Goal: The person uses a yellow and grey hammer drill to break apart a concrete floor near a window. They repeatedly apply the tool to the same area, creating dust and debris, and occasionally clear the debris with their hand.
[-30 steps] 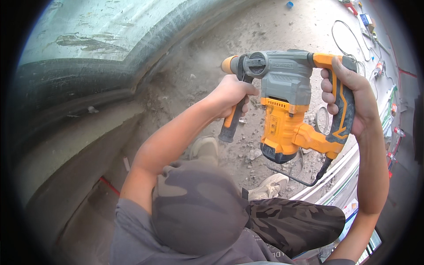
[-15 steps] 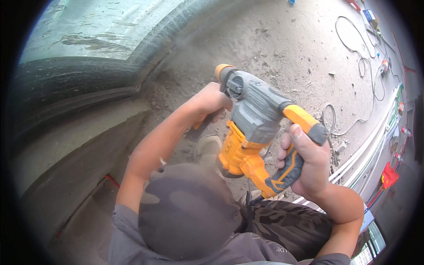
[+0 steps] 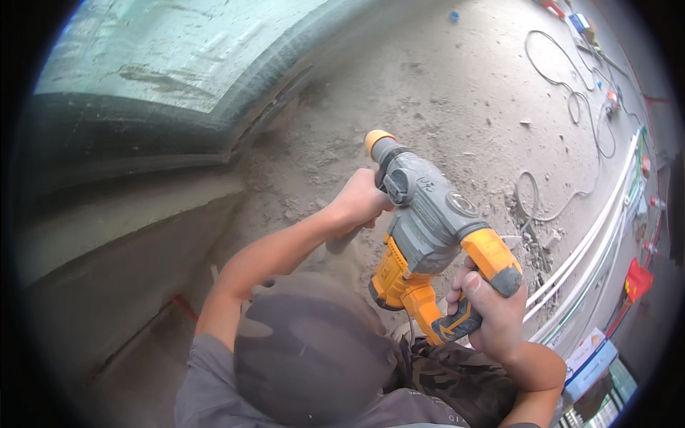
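Note:
A grey and yellow rotary hammer drill (image 3: 428,221) is held in both hands over a dusty concrete floor (image 3: 457,93). My left hand (image 3: 359,200) is closed around its dark side handle, just behind the orange nose. At the tool's back end, my right hand (image 3: 494,316) grips the yellow and black rear handle. The nose points away, toward the foot of the wall (image 3: 278,114). No bit shows at the tip. A dark grey cap (image 3: 307,349) fills the lower middle and hides the side handle's lower end.
A concrete ledge and wall (image 3: 128,235) run along the left. Rubble (image 3: 531,246) and loose cables (image 3: 571,107) lie on the floor at right. White pipes (image 3: 592,242), a red object (image 3: 637,278) and boxes (image 3: 589,357) line the right edge.
The drill has swung from lying level and high at the right to lower and nearer the middle, nose pointing away. Both hands kept their grips.

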{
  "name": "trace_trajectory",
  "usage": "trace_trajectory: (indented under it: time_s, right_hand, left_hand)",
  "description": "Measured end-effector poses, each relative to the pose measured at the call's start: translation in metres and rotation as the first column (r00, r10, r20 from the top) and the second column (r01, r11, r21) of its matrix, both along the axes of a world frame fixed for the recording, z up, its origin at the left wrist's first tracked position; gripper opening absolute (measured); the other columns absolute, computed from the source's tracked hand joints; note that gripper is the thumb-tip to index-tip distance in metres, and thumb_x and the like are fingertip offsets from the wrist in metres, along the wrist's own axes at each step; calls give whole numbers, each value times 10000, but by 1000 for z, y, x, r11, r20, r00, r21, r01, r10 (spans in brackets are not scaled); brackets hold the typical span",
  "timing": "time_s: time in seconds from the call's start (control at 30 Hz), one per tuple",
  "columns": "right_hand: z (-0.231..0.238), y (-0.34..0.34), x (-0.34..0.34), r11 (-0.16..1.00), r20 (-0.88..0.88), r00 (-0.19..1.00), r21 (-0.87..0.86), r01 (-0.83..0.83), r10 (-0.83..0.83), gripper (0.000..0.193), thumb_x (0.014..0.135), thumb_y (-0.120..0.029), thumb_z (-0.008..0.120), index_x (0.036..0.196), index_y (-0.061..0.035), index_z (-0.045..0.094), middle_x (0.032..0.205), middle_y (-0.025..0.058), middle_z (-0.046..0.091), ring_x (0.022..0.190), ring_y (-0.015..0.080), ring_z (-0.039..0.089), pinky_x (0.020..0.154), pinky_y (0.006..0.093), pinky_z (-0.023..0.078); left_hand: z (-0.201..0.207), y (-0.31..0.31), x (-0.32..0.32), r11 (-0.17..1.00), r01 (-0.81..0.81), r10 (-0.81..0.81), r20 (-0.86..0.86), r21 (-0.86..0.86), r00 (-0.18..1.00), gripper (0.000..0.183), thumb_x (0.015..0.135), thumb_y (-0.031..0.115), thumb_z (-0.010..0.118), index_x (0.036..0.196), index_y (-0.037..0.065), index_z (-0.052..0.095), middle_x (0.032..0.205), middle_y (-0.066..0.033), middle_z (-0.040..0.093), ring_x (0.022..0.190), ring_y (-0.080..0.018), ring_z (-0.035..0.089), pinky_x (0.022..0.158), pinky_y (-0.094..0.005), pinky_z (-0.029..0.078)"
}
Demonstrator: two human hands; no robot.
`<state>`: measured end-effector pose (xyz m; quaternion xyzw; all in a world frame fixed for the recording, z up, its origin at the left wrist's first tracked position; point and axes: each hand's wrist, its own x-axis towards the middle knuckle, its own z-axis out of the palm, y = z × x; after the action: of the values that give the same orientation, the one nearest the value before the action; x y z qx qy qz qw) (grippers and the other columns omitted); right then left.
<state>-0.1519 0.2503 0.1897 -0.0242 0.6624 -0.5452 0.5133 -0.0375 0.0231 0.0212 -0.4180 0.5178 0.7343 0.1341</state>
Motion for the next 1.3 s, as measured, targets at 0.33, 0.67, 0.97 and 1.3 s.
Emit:
trace_trajectory:
  time_s: [0.33,0.67,0.97,1.3]
  right_hand:
    - [32,-74,-47,983,-45,984,78,-168,172,440,1066,-365,763,1258,3,613,897,78,677,705,154,660,610,303,577]
    - [31,-135,-81,958,-42,975,199,-206,218,357,1079,-349,757,1155,-21,638,829,49,632,663,134,623,559,289,530]
    - [28,-140,-28,987,98,982,-8,-160,160,293,1083,-305,755,1157,-48,636,837,7,588,707,108,571,639,301,511]
    - [17,-91,22,998,121,992,62,-31,23,290,1042,-256,811,1178,-37,678,880,42,651,745,147,635,684,327,546]
  left_hand:
    - [-1,-18,-15,986,-140,142,-14,94,990,64,861,30,667,866,-33,660,642,-87,588,468,-180,547,443,-373,442]
    - [-15,-48,-27,941,-251,260,-7,227,966,47,874,-20,687,878,-22,640,689,-82,574,472,-194,567,412,-380,446]
    - [-22,-72,0,965,-153,157,-2,213,988,83,933,70,666,923,-11,681,713,-73,595,482,-168,542,439,-360,447]
    - [-34,-58,26,996,-67,69,-39,60,997,213,939,197,697,836,13,663,667,-53,571,497,-163,528,445,-359,420]
